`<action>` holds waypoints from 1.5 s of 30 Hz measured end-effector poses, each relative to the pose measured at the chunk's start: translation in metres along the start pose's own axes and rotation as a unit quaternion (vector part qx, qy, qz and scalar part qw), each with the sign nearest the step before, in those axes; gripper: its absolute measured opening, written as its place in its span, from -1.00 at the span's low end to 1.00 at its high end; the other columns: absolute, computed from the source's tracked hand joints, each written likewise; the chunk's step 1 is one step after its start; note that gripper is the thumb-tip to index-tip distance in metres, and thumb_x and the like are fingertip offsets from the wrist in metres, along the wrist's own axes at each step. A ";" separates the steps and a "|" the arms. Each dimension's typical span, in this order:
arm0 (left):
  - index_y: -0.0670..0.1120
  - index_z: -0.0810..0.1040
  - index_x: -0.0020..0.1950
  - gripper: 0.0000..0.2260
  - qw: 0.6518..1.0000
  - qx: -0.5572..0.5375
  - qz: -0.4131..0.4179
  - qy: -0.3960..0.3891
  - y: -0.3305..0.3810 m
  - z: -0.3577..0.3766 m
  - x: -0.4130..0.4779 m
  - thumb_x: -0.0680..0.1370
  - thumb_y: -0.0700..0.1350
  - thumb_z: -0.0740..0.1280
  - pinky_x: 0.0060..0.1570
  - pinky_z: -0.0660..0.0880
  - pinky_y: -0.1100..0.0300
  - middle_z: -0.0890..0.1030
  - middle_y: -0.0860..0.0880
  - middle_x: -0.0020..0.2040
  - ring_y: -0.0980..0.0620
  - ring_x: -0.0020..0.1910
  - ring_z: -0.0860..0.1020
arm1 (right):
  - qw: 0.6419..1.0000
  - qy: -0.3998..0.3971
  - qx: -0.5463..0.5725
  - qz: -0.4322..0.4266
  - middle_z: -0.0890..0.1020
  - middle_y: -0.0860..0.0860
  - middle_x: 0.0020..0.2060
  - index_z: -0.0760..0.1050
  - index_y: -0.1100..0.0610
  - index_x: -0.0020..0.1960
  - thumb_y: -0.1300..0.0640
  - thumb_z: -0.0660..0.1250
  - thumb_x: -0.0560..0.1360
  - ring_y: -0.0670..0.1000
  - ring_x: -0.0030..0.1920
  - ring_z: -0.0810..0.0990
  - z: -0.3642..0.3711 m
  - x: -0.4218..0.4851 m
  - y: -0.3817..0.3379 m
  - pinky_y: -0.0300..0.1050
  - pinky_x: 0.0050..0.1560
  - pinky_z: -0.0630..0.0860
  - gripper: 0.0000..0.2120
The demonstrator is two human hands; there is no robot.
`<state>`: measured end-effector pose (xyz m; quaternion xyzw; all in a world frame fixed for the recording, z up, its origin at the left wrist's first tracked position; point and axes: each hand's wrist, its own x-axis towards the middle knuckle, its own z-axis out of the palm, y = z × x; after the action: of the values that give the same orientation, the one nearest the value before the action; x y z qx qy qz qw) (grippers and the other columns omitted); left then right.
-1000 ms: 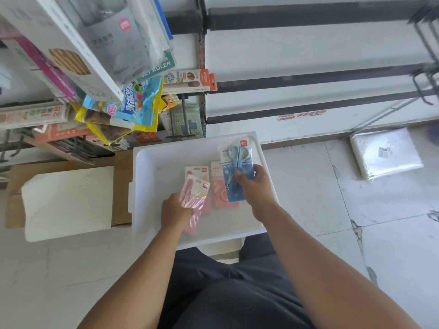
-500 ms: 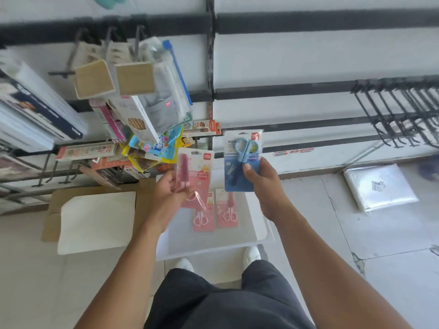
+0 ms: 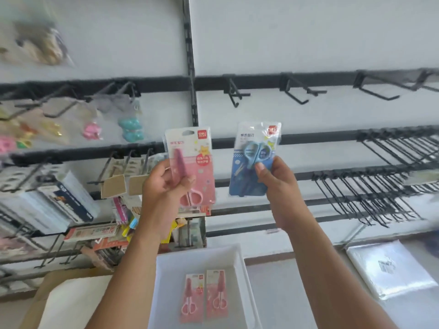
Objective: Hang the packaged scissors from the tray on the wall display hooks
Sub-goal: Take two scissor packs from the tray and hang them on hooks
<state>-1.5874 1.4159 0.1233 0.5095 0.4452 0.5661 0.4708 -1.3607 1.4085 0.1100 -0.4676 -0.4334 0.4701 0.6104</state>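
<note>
My left hand (image 3: 164, 184) holds a pink scissors pack (image 3: 199, 162) upright in front of the wall. My right hand (image 3: 278, 179) holds a blue scissors pack (image 3: 251, 150) upright beside it. Both packs are raised below a row of bare black hooks (image 3: 234, 93) on the wall rail, and neither touches a hook. Down on the floor stands the white tray (image 3: 199, 260) with two more pink scissors packs (image 3: 204, 296) lying flat in it.
Stocked hooks with stationery (image 3: 59, 200) fill the wall to the left. Dense rows of bare black hooks (image 3: 380, 181) stick out at the right. A clear plastic bag (image 3: 387, 269) lies on the tiled floor at right, and a cardboard box (image 3: 66, 302) sits at lower left.
Both hands lifted the pink and blue packs out of the tray and raised them up toward the wall rails. My view tilted up from the floor to the wall.
</note>
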 end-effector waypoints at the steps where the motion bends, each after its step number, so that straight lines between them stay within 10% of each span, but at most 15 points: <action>1: -0.06 0.58 0.12 -0.73 1.000 -0.003 0.012 0.002 0.008 0.007 0.003 0.50 -0.35 0.42 -0.20 0.60 0.28 0.76 0.08 -0.04 0.11 -0.09 0.73 | 1.000 -0.004 0.004 -0.011 0.70 0.11 0.06 0.49 0.29 0.28 0.24 0.27 0.64 0.03 0.03 0.70 -0.002 0.003 -0.010 -0.18 -0.06 0.61 -0.76; 18: 0.11 0.54 0.15 -0.63 0.978 -0.048 0.203 0.012 0.136 0.093 0.055 0.47 -0.26 0.47 -0.21 0.60 0.28 0.76 0.10 -0.03 0.08 -0.06 0.73 | 0.978 0.013 0.048 -0.202 0.73 -0.01 -0.03 0.45 -0.07 0.26 0.17 0.34 0.61 -0.08 -0.06 0.70 -0.017 0.055 -0.166 -0.18 -0.08 0.60 -0.73; 27: 0.15 0.60 0.18 -0.61 0.965 -0.087 0.246 0.031 0.164 0.111 0.087 0.40 -0.12 0.51 -0.07 0.63 0.12 0.74 0.04 0.10 0.00 0.07 0.71 | 0.965 0.026 0.018 -0.261 0.67 0.13 0.03 0.39 -0.17 0.35 0.11 0.35 0.61 0.19 0.09 0.68 -0.011 0.073 -0.197 0.25 0.13 0.59 -0.63; 45: 0.17 0.47 0.40 -0.49 0.957 -0.021 0.274 0.095 0.165 0.126 0.104 0.51 -0.17 0.49 -0.10 0.63 0.16 0.75 0.02 0.03 0.11 -0.06 0.74 | 0.959 0.067 -0.022 -0.276 0.61 0.12 -0.13 0.31 -0.23 0.45 0.16 0.31 0.63 -0.24 -0.25 0.63 -0.031 0.083 -0.196 -0.38 -0.35 0.51 -0.51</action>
<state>-1.4793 1.4955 0.3125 0.5458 0.3195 0.7283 0.2638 -1.2829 1.4610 0.3039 -0.3736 -0.5137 0.2413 0.7337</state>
